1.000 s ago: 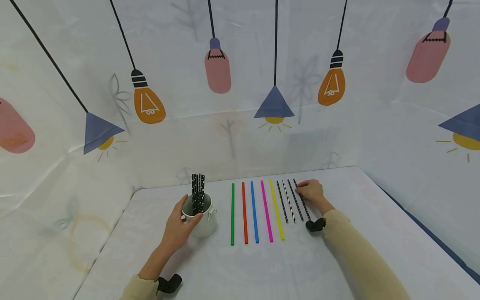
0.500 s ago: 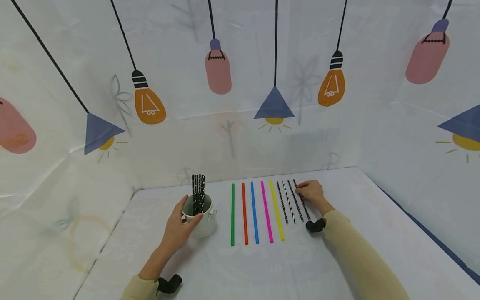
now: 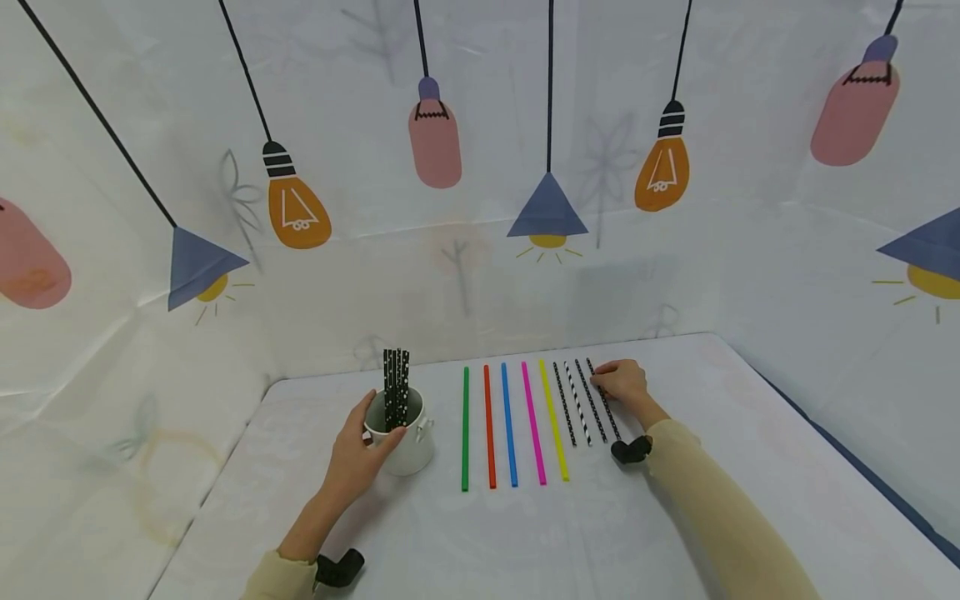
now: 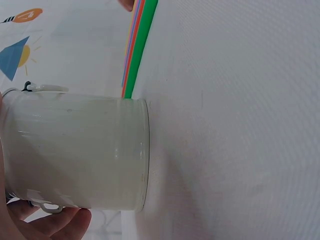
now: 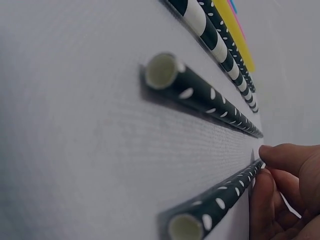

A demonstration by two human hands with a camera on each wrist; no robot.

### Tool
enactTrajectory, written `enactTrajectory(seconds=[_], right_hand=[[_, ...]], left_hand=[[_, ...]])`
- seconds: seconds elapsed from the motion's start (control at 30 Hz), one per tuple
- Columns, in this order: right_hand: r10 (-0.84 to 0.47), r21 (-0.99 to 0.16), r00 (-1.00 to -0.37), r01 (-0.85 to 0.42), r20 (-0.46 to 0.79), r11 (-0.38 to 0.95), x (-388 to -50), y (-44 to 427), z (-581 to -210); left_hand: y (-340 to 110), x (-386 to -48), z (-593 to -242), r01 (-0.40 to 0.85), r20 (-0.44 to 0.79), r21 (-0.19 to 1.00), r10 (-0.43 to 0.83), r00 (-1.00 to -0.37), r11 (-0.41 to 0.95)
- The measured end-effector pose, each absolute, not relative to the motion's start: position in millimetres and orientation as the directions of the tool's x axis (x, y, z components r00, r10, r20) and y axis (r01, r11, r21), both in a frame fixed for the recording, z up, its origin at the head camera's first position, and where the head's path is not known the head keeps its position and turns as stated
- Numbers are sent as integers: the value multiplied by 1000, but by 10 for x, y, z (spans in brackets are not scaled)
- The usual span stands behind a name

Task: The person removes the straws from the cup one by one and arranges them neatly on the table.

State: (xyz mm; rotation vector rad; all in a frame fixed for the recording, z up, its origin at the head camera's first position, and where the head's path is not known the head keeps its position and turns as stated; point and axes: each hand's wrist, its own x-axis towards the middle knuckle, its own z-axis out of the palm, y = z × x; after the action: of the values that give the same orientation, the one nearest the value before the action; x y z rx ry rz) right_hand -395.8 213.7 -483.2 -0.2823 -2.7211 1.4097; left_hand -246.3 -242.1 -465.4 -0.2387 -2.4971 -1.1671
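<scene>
Your left hand (image 3: 360, 450) is curled round the glossy off-white cylindrical pail (image 3: 411, 450), left of centre in the lower half of the frame, thumb near its right rim. Inside stands an upright bundle of slim black straws with white spots (image 3: 396, 392), their tops well above the rim.

At right of centre, your right hand (image 3: 622, 382) pinches the far part of a black straw with white flecks (image 3: 611, 415) between thumb and fingers. That straw lies on the white cloth-covered table (image 3: 480, 542), rightmost in a row of 9.

Running left from it you have 1 more black white-flecked straw (image 3: 591, 400), 1 black-and-white striped straw (image 3: 577, 404) and 1 black white-dotted straw (image 3: 565, 404) — then 5 longer plain straws: yellow straw (image 3: 554, 421), pink straw (image 3: 534, 423), blue straw (image 3: 509, 425), orange-red straw (image 3: 490, 427) and green straw (image 3: 466, 429). The green straw is nearest your pail.

Behind, across the upper frame, hangs a white sheet (image 3: 480, 275) printed with lamps.
</scene>
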Motion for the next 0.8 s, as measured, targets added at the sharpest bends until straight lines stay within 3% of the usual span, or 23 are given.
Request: enactTrajectory(seconds=[0.8], right_hand=[[192,-870,-981,101,-7,483,-3932,2098,-4757]], left_hand=[[-2419,-2462,-4662,300,395,703,-3,-919,645]])
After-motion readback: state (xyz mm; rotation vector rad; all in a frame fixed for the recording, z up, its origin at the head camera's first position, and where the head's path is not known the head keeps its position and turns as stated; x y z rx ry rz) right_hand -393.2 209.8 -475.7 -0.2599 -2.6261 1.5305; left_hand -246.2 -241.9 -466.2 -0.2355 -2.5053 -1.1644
